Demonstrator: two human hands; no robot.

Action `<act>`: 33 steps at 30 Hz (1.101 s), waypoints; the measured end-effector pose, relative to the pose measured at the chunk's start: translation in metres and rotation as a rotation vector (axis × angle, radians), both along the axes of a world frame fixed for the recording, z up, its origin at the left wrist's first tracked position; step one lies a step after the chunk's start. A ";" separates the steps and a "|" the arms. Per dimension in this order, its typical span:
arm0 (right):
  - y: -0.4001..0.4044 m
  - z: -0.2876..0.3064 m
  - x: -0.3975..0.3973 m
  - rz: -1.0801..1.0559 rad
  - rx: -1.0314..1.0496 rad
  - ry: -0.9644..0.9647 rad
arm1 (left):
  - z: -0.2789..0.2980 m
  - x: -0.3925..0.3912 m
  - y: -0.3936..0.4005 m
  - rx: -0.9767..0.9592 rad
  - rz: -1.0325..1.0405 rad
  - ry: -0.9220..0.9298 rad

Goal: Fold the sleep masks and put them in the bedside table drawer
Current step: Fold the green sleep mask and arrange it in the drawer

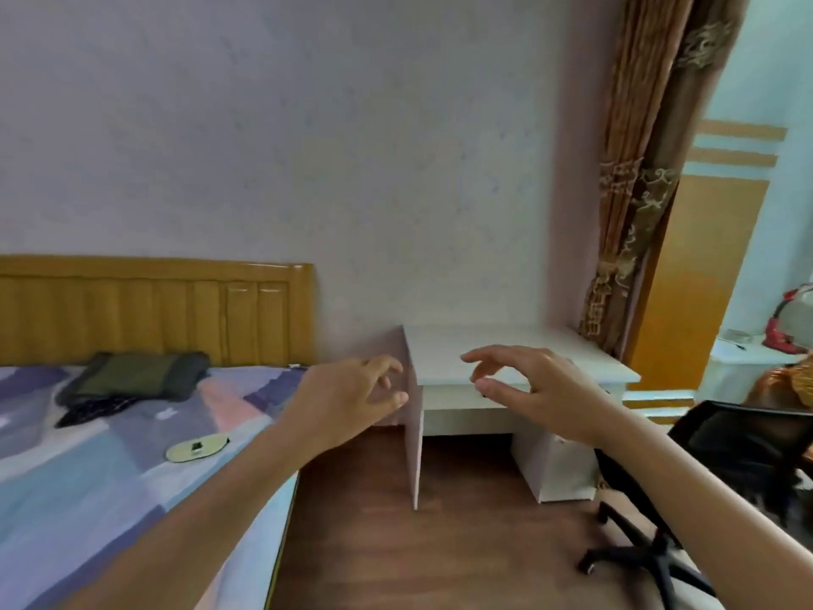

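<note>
Both your bare forearms reach forward, raised in the air. Your left hand (352, 400) shows its back, fingers loosely curled, holding nothing. Your right hand (534, 387) hovers beside it, fingers bent in a relaxed arc above the extended thumb, also empty.

Right hand (541, 389) hides the drawer (448, 396) handle.

A pale wall (308, 147) fills the upper frame above a brown wood floor (462, 543). A wooden headboard (154, 310) sits at left, a patterned brown curtain (638, 191) at upper right.
</note>
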State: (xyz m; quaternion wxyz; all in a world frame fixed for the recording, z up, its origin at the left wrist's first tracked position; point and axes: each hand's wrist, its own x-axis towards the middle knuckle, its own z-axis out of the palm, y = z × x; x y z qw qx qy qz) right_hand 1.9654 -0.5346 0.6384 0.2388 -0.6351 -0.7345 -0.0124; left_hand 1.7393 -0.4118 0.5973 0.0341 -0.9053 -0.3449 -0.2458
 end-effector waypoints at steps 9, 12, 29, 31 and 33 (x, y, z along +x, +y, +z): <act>0.214 -0.027 0.054 0.303 -0.075 0.058 | -0.026 0.004 0.137 0.073 0.325 -0.078; 0.282 -0.034 0.047 0.439 -0.108 0.076 | -0.039 -0.007 0.166 0.051 0.466 -0.047; 0.625 -0.096 -0.085 0.898 -0.335 -0.086 | -0.130 -0.097 0.423 -0.213 0.874 0.006; 0.661 -0.103 -0.092 0.914 -0.371 -0.081 | -0.134 -0.099 0.455 -0.230 0.887 0.001; 0.701 -0.112 -0.101 0.932 -0.411 -0.092 | -0.144 -0.104 0.489 -0.253 0.896 -0.014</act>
